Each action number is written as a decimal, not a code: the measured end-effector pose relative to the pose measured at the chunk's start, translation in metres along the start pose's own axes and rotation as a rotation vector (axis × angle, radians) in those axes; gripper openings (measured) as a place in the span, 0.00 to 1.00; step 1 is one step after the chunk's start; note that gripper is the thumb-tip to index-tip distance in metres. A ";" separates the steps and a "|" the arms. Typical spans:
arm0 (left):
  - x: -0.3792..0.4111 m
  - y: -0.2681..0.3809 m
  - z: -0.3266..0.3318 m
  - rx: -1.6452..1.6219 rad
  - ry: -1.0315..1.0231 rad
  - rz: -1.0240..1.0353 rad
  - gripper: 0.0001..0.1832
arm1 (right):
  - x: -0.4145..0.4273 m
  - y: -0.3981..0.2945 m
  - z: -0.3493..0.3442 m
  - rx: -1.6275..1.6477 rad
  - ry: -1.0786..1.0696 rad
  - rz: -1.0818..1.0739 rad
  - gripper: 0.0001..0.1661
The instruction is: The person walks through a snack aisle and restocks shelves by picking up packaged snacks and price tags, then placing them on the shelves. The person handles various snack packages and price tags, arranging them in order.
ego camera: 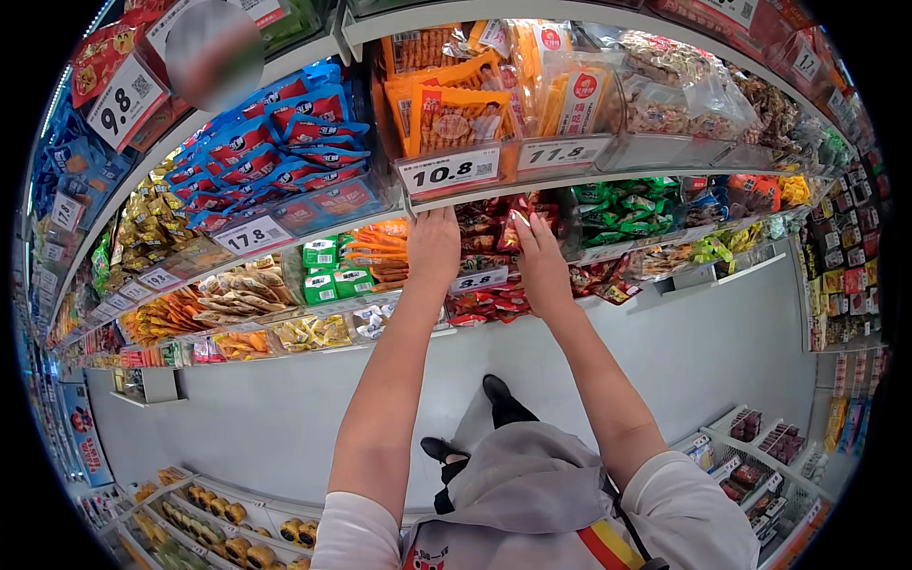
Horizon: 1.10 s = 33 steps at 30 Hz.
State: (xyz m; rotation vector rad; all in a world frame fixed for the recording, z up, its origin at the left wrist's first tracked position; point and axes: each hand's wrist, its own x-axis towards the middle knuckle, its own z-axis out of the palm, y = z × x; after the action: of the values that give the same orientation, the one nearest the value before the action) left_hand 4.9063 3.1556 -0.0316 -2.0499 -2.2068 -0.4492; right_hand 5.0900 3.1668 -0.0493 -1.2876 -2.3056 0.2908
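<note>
My right hand (543,267) reaches into a bin on the second shelf, its fingers on a shiny dark red snack packet (509,234). More dark red packets (479,221) lie around it. To the left, my left hand (433,246) extends over the same shelf, fingers close together. Its fingertips meet the lower edge of the shelf above, below a price tag (449,171), and I cannot tell whether they grip anything. Orange snack packets (377,249) sit just left of that hand. A smaller price tag (480,280) shows between my wrists.
Above my hands, the upper shelf holds orange snack bags (459,117) and blue-and-red packets (249,146). Green packets (627,206) fill a bin to the right. Behind me stand low racks with packaged goods (235,513) and dark packs (747,424). Grey floor (285,406) lies below.
</note>
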 end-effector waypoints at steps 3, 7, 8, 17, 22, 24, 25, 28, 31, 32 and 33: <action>-0.013 0.008 -0.007 -0.048 0.032 0.077 0.21 | -0.008 0.000 0.002 -0.027 -0.095 -0.195 0.33; -0.027 0.018 -0.011 -0.037 0.041 0.113 0.23 | 0.010 -0.013 0.020 -0.085 -0.127 -0.317 0.32; -0.021 0.018 -0.011 -0.127 0.042 0.094 0.23 | 0.017 -0.018 0.025 -0.092 -0.144 -0.355 0.32; 0.024 0.010 0.003 -0.078 -0.192 -0.112 0.12 | 0.017 -0.032 0.026 0.039 -0.259 -0.331 0.33; 0.014 0.021 -0.010 -0.015 -0.184 -0.008 0.12 | 0.026 -0.023 0.036 -0.111 -0.311 -0.355 0.38; 0.006 0.025 -0.010 0.005 -0.090 0.063 0.15 | 0.026 -0.022 0.040 -0.107 -0.323 -0.362 0.37; 0.002 0.029 -0.011 0.023 -0.024 0.096 0.15 | 0.026 -0.019 0.042 -0.107 -0.327 -0.369 0.37; -0.018 0.042 -0.020 0.066 0.104 0.196 0.18 | 0.027 -0.011 0.030 0.136 -0.435 -0.272 0.23; -0.046 0.046 -0.034 -0.075 0.113 0.159 0.20 | 0.007 0.004 0.002 0.487 -0.212 -0.063 0.12; -0.052 0.051 -0.034 -0.229 0.132 0.064 0.21 | -0.002 0.010 -0.003 0.653 -0.107 0.082 0.12; -0.057 0.058 -0.033 -0.388 0.147 -0.035 0.22 | -0.010 0.014 -0.006 0.811 -0.004 0.236 0.13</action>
State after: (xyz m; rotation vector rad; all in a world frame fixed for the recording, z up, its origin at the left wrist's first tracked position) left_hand 4.9642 3.0950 -0.0069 -2.0652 -2.2063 -1.0704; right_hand 5.1074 3.1656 -0.0529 -1.0954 -1.7109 1.1605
